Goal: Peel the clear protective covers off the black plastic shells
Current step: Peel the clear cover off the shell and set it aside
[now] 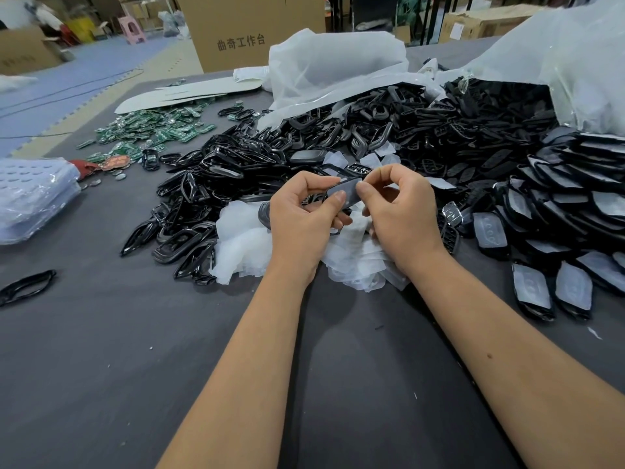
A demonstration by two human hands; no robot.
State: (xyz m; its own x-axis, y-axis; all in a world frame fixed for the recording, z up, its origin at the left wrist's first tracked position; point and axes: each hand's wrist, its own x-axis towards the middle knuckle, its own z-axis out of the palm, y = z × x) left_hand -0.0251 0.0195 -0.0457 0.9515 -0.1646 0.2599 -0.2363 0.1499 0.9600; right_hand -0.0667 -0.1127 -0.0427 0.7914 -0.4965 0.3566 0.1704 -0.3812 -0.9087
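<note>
— Shell [346,194] first: where is it sitting?

— One black shell, being held up between both hands above the grey table [135,367], right over the heap of peeled covers [243,245]. The left hand [304,214] is gripping it from below and the side, thumb and forefinger clamped on its left end, I'd say to be keeping it steady. The right hand [399,211] is pinching at its upper right edge with thumb and forefinger pressed together, probably picking at the corner of the clear cover.

— Is the film lifting yet?

— Hard to say from here; the fingers are hiding that corner, and the face is looking greyish, so the cover seems to be on.

— Why work just there?

— So the film can be dropping straight onto the white heap underneath, by my guess. Covered shells [558,265] are lying in overlapping rows to the right, within easy reach of the right hand; black frames [203,204] are piling up on the left.

— Counts?

— Two hands, one shell in work. The rows and piles are running far past counting. Green circuit boards [152,130] are lying in one patch farther back, with one cardboard box [250,25] standing behind the table and big plastic bags [338,66] spilling parts.
</note>
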